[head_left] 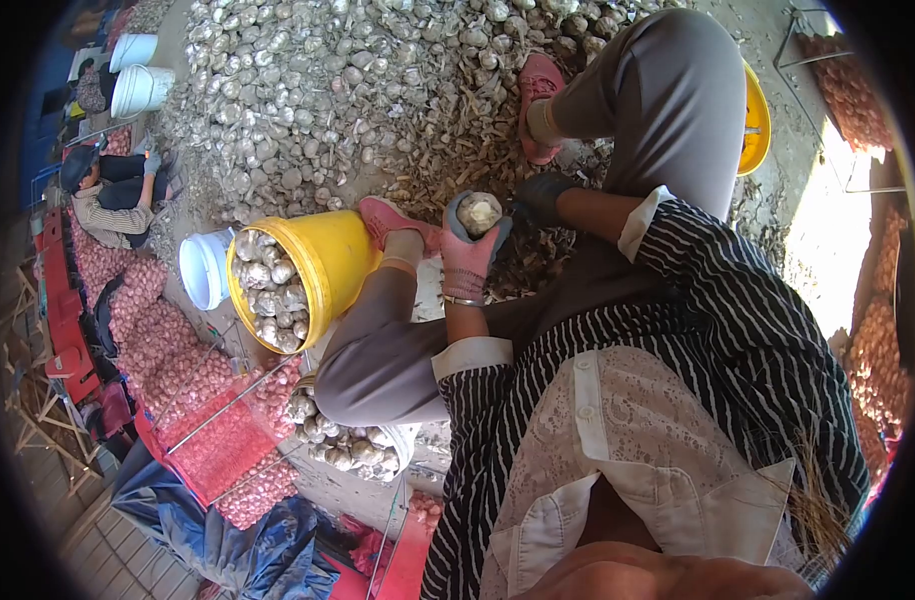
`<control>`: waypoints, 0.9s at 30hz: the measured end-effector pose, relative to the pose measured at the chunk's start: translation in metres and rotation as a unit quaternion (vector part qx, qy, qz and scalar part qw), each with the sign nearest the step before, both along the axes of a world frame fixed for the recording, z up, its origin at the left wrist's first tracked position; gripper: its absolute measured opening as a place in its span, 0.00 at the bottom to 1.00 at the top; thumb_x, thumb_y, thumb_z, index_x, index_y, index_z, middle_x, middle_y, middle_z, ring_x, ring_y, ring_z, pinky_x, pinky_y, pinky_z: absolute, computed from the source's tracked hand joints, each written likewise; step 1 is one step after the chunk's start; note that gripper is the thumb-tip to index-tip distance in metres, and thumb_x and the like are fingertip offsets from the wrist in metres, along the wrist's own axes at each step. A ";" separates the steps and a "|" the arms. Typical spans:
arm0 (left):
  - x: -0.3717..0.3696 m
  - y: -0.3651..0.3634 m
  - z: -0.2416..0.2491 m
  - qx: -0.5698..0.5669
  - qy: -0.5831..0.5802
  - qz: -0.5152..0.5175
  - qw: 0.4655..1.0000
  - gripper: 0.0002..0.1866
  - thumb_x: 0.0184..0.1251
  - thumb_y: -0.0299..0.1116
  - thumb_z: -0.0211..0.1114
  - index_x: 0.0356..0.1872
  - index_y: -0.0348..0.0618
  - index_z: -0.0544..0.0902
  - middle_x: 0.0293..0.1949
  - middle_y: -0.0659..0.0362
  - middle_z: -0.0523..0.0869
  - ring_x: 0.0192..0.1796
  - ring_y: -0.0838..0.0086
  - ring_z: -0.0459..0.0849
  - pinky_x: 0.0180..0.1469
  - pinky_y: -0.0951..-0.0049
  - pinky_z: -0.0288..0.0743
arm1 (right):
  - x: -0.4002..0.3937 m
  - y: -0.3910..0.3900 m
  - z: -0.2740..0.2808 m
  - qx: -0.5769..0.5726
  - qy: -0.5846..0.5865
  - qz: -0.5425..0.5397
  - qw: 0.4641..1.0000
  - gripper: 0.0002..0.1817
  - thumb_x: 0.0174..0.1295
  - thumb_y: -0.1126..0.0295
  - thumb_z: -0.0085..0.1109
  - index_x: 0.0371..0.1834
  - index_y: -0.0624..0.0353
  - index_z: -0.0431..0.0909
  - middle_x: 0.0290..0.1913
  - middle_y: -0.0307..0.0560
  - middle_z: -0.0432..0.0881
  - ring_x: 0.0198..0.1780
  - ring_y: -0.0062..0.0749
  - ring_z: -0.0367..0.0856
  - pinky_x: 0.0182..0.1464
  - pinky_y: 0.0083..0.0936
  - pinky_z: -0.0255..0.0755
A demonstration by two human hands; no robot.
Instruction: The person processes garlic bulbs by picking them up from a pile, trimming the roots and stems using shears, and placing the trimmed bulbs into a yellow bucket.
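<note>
My left hand (471,243), in a pink glove with a grey palm, is closed around a garlic bulb (480,213) with its pale side turned up. Close to its right is my right hand (545,198) in a dark glove, fingers curled in toward the bulb. What those fingers hold, if anything, is hidden against the dark ground. Beyond both hands spreads a large heap of garlic bulbs (308,110), with dry skins and stem scraps nearer my feet. A yellow bucket (343,262) full of bulbs stands by my left foot.
A pale blue bucket (206,270) adjoins the yellow one. Another bucket of garlic (358,450) is beside my left knee. A yellow container (758,120) shows behind my right knee. Red mesh sacks (218,450) line the left. A co-worker (113,195) sits at far left.
</note>
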State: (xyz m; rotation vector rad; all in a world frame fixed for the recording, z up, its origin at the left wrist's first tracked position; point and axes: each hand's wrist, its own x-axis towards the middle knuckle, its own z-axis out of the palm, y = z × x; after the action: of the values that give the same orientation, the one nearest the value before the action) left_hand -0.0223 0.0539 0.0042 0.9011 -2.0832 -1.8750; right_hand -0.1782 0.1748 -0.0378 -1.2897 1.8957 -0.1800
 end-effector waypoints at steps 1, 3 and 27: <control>-0.004 -0.002 -0.002 0.060 0.033 0.064 0.996 0.30 0.44 0.19 0.71 0.54 0.38 0.73 0.49 0.55 0.80 0.53 0.70 0.79 0.56 0.70 0.75 | 0.002 0.001 -0.001 -0.038 0.017 -0.065 0.997 0.13 0.60 0.59 0.54 0.38 0.55 0.82 0.37 0.56 0.82 0.40 0.50 0.82 0.42 0.42 0.74; 0.014 -0.019 -0.021 0.050 0.054 0.059 0.995 0.29 0.46 0.16 0.69 0.54 0.37 0.73 0.50 0.56 0.80 0.53 0.70 0.79 0.57 0.70 0.74 | 0.004 0.001 0.003 -0.078 0.034 -0.120 0.989 0.14 0.59 0.57 0.54 0.37 0.54 0.82 0.36 0.55 0.83 0.40 0.49 0.82 0.43 0.41 0.74; -0.175 -0.218 -0.080 0.125 0.000 0.252 0.960 0.20 0.68 0.30 0.58 0.61 0.45 0.71 0.49 0.54 0.80 0.41 0.65 0.84 0.40 0.66 0.80 | -0.026 -0.054 0.051 0.012 -0.543 -0.428 0.723 0.21 0.63 0.49 0.58 0.39 0.58 0.73 0.26 0.40 0.75 0.27 0.23 0.74 0.29 0.26 0.70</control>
State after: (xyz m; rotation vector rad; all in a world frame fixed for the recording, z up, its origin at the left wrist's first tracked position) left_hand -0.1972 -0.1639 -0.0754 1.3361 -1.4415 -1.8599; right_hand -0.2045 0.1206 0.0129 -0.0102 1.2170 -1.1123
